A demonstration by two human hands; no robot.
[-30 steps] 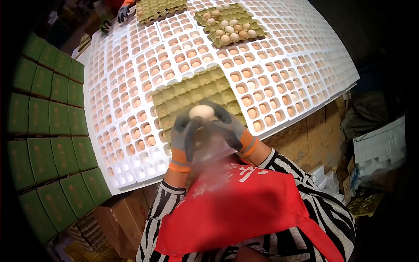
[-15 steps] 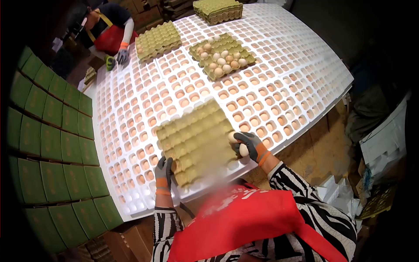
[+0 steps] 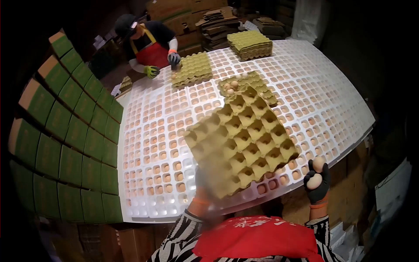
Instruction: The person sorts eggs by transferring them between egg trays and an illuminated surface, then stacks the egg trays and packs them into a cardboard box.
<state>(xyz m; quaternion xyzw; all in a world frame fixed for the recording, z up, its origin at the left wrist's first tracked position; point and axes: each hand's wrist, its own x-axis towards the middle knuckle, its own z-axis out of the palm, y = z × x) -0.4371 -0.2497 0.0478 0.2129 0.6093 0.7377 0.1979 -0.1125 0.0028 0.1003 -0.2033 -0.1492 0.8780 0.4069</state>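
A yellow-green pulp egg tray (image 3: 257,135) is raised and tilted above the table, its cups bare. My left hand (image 3: 204,185) grips the tray's near left side; a blur hides most of its fingers. Off to the right of the tray, my right hand (image 3: 320,192), in a grey and orange glove, is closed around two eggs. One pale egg (image 3: 314,181) rests in the palm, and another egg (image 3: 318,163) sits at the fingertips. Below lie white moulded trays (image 3: 159,210) with eggs in many pockets.
Behind the raised tray, another egg tray (image 3: 273,98) holds several loose eggs. Stacked pulp trays (image 3: 248,43) stand at the back, with a second stack (image 3: 192,67) near a gloved co-worker (image 3: 150,52). Green cartons (image 3: 74,166) line the left side.
The pulp tray has been lifted off the white trays and tilted, its cups now facing me. My right hand has moved away from it to the right, still holding two eggs. The view has shifted.
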